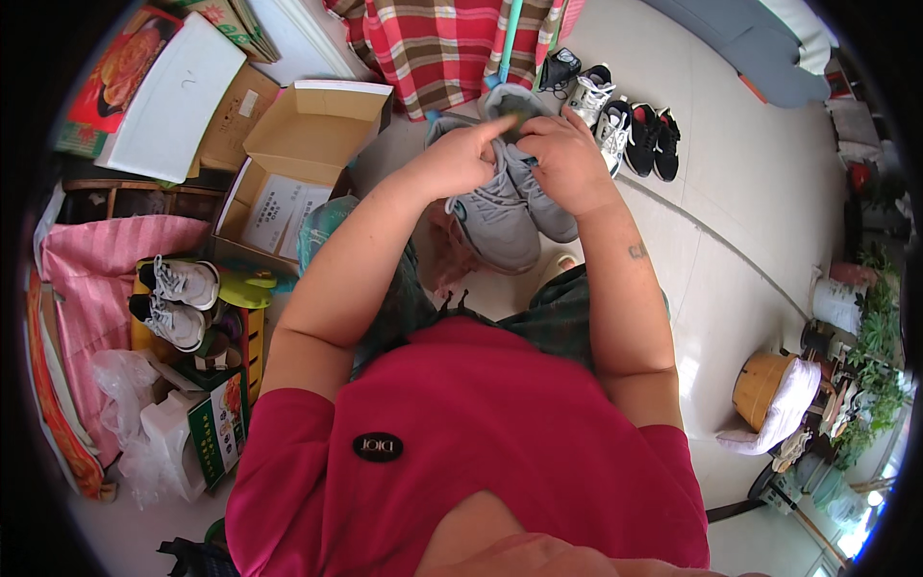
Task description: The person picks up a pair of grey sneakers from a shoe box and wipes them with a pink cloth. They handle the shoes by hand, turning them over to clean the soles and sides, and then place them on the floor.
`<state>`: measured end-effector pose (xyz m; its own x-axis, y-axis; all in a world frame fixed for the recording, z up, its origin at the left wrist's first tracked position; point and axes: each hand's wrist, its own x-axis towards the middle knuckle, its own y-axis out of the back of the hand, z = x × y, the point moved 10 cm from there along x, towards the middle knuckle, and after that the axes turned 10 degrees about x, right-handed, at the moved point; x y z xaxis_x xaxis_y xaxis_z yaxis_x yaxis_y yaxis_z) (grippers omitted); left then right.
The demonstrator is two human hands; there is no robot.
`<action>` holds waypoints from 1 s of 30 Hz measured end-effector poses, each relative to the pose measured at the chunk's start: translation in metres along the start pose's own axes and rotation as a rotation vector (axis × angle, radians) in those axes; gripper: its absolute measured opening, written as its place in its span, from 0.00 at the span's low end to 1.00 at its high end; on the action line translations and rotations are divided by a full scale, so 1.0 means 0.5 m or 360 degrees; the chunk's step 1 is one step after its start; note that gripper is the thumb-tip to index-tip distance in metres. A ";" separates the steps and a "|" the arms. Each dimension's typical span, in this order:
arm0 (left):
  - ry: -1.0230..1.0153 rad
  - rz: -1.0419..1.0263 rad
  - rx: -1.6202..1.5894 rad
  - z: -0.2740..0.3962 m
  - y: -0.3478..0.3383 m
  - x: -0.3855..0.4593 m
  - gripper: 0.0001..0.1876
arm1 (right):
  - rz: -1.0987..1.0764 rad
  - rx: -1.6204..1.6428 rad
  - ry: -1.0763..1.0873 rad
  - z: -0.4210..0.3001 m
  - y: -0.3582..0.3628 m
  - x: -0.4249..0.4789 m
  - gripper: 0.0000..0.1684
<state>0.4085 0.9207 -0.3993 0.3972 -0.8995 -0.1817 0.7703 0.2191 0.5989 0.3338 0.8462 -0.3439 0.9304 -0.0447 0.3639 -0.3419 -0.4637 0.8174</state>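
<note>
A pair of grey lace-up sneakers stands in front of me, toes towards me: the left sneaker (497, 229) and the right sneaker (551, 209). My left hand (461, 157) is at the opening and tongue of the left sneaker, its index finger pointing across towards the other shoe. My right hand (566, 155) is over the collar of the right sneaker, fingers bent down at it. Whether either hand grips a shoe is hard to see, since the fingertips are partly hidden or blurred. Crumpled reddish plastic (447, 252) lies beside the left sneaker.
An open cardboard shoebox (296, 137) is at the left, above a yellow crate (256, 346) with white sneakers (184, 285) on top. Beyond my right hand stand white sneakers (593, 94) and black sneakers (640, 141) in a row. A plaid cloth (425, 50) hangs ahead.
</note>
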 end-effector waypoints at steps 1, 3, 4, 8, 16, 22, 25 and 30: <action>0.0041 -0.0090 -0.0135 -0.013 -0.019 0.004 0.37 | -0.0009 0.0012 0.0015 0.000 -0.004 0.000 0.15; 0.0203 -0.0172 -0.0365 -0.027 -0.040 -0.001 0.32 | -0.0001 0.0021 0.0030 0.002 -0.004 -0.001 0.15; 0.0265 -0.0197 -0.0450 -0.014 -0.045 -0.007 0.31 | 0.0015 0.0042 0.0038 0.003 -0.002 -0.001 0.14; 0.0467 -0.0236 -0.0922 -0.033 -0.080 -0.011 0.29 | -0.0004 0.0116 0.0056 -0.004 -0.001 0.003 0.15; 0.0509 0.0075 -0.1111 -0.089 -0.081 0.018 0.22 | 0.0561 0.0277 -0.0011 0.006 0.108 0.012 0.24; 0.0500 0.0452 -0.1887 -0.088 -0.009 0.023 0.14 | 0.0834 0.0363 -0.0637 0.121 0.170 -0.042 0.22; 0.0012 0.0450 -0.2278 -0.038 0.035 0.038 0.14 | 0.1072 0.0236 -0.0776 0.143 0.190 -0.065 0.28; -0.0202 0.0682 -0.2342 -0.026 0.067 0.022 0.14 | 0.0970 0.0954 -0.1130 0.181 0.081 -0.064 0.45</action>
<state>0.4451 0.9233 -0.3914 0.7254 -0.6822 -0.0913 0.4383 0.5602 -0.7029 0.3022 0.7487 -0.3631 0.5582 -0.8185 0.1362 -0.8271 -0.5356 0.1706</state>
